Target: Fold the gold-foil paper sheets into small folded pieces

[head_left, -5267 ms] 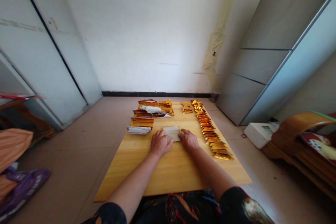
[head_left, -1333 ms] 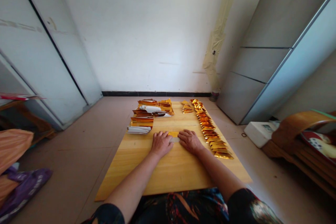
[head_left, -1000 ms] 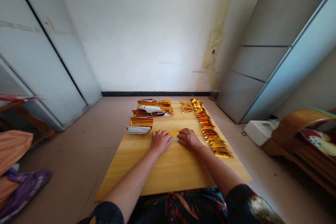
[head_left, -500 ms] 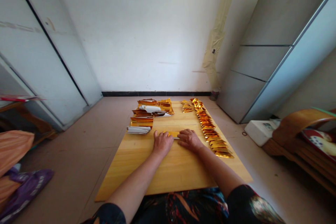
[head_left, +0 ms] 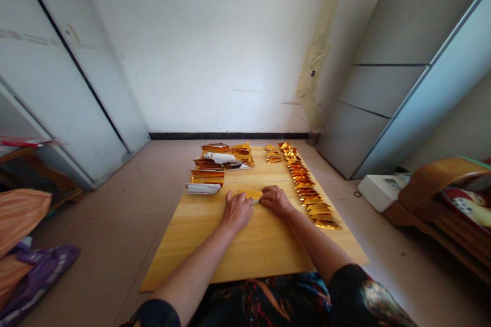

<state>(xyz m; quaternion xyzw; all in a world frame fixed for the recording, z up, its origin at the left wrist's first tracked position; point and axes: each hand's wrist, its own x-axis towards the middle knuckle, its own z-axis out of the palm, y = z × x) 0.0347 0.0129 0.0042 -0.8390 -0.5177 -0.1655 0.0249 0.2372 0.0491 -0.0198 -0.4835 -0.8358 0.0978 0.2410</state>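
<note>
A small sheet of gold paper [head_left: 251,194] with a pale underside lies between my hands on the wooden board [head_left: 245,245]. My left hand [head_left: 237,210] is closed on its left end, the fingers bent over it. On the other end, the curled fingers of my right hand [head_left: 275,199] pinch the paper's corner. A long row of folded gold foil pieces [head_left: 309,189] runs down the board's right side. Stacks of gold and white paper sheets [head_left: 207,176] lie at the left, some curled. Several smaller folded gold pieces [head_left: 273,154] sit near the far edge.
Beyond the board stands a white wall [head_left: 215,61] with a dark skirting. A grey refrigerator [head_left: 368,112] is at the right, with a white box [head_left: 378,191] and carved wooden furniture [head_left: 437,214] before it. Purple and orange bags [head_left: 46,265] are on the left.
My right hand's fingers have drawn in and curled more tightly at the paper's right end. The paper's near edge now looks more slanted. My left hand stays nearly in place.
</note>
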